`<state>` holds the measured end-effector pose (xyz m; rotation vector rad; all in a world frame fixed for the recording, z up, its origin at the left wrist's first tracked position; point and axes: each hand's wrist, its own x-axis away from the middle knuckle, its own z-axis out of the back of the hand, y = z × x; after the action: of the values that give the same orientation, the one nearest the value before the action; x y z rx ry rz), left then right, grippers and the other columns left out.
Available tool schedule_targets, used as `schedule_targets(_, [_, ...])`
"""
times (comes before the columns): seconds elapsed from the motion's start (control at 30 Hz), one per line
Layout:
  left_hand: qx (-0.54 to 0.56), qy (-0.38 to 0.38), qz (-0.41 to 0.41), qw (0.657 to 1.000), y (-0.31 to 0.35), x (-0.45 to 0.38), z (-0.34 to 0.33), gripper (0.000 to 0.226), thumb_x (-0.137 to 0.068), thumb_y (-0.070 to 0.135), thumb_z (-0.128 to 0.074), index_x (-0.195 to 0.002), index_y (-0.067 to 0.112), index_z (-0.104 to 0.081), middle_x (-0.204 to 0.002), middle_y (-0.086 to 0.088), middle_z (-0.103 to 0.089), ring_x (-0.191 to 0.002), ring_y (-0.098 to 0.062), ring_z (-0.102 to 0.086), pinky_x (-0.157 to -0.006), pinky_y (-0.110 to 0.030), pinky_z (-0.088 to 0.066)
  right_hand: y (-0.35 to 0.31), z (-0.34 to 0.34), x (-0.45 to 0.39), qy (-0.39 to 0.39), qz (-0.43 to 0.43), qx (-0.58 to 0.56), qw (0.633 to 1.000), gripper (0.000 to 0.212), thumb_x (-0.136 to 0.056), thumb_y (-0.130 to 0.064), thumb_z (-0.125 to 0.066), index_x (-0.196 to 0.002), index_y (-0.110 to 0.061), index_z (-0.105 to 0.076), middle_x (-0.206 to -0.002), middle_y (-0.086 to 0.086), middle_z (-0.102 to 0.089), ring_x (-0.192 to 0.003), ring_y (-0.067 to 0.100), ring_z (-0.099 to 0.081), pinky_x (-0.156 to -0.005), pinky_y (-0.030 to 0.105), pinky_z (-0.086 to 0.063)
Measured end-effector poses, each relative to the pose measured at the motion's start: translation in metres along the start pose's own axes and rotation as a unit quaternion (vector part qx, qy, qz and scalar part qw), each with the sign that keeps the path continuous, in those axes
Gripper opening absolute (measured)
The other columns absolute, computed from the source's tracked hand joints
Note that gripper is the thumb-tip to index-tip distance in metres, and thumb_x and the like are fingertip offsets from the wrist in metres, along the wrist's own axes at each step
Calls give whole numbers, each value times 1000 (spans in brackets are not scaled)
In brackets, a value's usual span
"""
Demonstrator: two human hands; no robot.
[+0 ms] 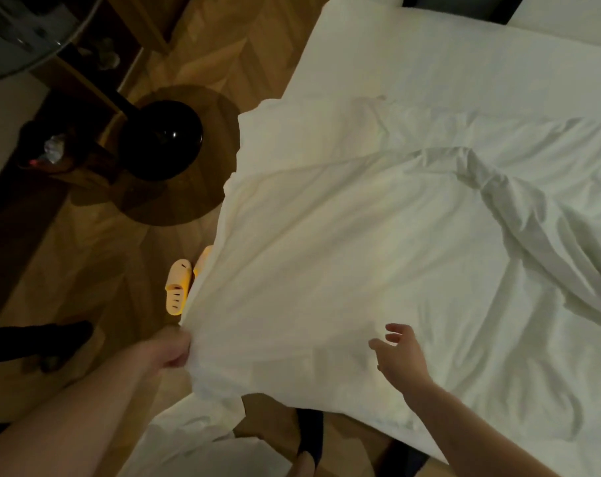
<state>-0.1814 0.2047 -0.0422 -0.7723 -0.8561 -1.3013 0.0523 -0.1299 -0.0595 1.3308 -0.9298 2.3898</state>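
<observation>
Presently left hand (170, 349) pinches the near corner of the white duvet (326, 253), lifting it off the bed (464, 63) to pull it taut, while right hand (400, 352) hovers above it, fingers spread and empty, likely to smooth creases.

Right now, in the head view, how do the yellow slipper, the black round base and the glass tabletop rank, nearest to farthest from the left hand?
1. yellow slipper, on the floor just beyond the left hand gripping the sheet.
2. black round base, farther along the floor.
3. glass tabletop, far off at the top left.
</observation>
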Motion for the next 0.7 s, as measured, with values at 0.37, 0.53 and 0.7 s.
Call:
schedule_targets(0.37, [-95, 235, -256, 933, 201, -49, 40, 66, -91, 44, -62, -149, 21, -40, -157, -3, -30, -125, -34, -56, -94, -41, -48, -123, 37, -109, 100, 178, 197, 959, 80, -86, -22, -76, -154, -10, -36, -154, 20, -34, -122, 40, -59, -111, 42, -42])
schedule_targets(0.53, [-114, 222, -284, 926, 288, -71, 30, 108, -77, 60, -74, -161, 25, -14, -165, 1, -21, -140, -31, -43, -102, -41, -45, -196, 41, -170, 151, 244, 259, 922, 93, -93, -35, -71, -164, -15, -14, -171, 10, -3, -148, 42, -30, -117, 50, -34])
schedule_targets(0.7, [-133, 177, -275, 935, 289, -110, -6, 111, -74, 55, -80, -156, 18, -15, -149, -6, -46, -130, -32, -53, -99, -39, -49, -221, 38, -224, 182, 257, 347, 883, 101, -87, -36, -76, -163, -21, -12, -172, 7, 8, -155, 37, -8, -118, 56, -31])
